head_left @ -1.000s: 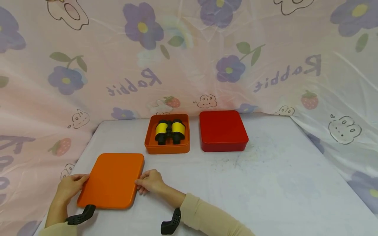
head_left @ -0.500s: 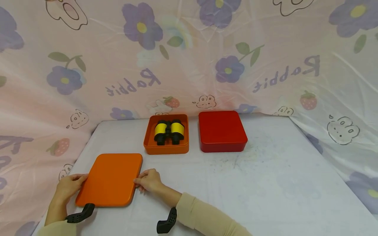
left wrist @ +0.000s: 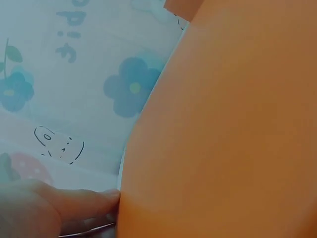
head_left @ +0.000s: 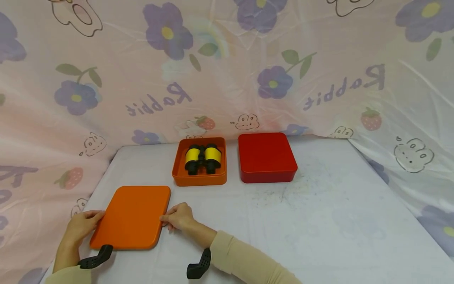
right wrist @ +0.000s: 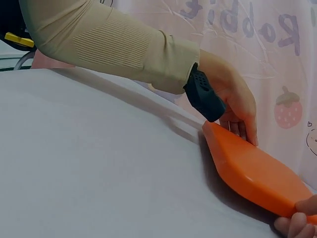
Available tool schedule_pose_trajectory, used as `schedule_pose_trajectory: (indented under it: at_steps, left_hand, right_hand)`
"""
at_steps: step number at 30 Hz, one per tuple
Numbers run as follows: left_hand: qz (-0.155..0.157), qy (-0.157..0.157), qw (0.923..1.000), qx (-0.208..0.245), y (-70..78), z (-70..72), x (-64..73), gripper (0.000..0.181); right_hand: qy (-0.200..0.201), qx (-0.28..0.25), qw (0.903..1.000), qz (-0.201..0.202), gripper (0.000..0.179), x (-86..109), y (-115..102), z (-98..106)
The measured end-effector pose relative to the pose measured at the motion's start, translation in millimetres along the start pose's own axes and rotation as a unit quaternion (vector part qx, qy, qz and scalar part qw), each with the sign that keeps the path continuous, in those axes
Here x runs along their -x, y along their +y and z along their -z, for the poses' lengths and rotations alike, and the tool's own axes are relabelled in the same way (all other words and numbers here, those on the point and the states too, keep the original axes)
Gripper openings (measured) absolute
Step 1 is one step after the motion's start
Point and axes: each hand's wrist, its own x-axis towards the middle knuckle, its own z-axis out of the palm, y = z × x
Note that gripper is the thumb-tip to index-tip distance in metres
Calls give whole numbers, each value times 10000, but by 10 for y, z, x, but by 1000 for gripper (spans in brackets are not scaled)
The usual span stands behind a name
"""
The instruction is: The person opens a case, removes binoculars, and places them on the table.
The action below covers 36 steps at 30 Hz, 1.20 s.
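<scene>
An orange square lid (head_left: 133, 217) lies flat between my two hands at the left front of the table, a dark shadow under its near edge in the right wrist view. My left hand (head_left: 80, 228) grips its left edge, and the left wrist view has those fingertips (left wrist: 106, 196) right at the rim. On the opposite edge my right hand (head_left: 181, 217) pinches the rim, thumb on top and fingers curled below. Behind the lid stands an open orange box (head_left: 200, 180), with black-and-yellow binoculars (head_left: 203, 159) lying inside it.
A closed red box (head_left: 267, 154) stands right of the orange one at the back of the white-covered table (head_left: 319, 225). A printed curtain (head_left: 227, 79) rises directly behind both boxes. Black wrist mounts (head_left: 200, 265) stick out below my hands.
The lid and both hands have shifted very slightly left in the head view, along with a small drift of the whole scene. Both hands keep their hold on the lid.
</scene>
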Motion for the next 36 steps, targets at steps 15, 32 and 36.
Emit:
schedule_pose_trajectory:
  at_steps: [15,32,36]
  left_hand:
    - [252,-160,9995,77,-22,-9,-3,61]
    - [592,-132,9974,400,-64,-19,-15,60]
    - [635,-246,9968,416,-63,-24,-31,63]
  right_hand:
    - [-115,-565,9969,-542,11,23,-85,11]
    - [-555,-657,9947,-557,12,83,-120,6]
    - [-581,-712,9945,-504,11,81,-109,13]
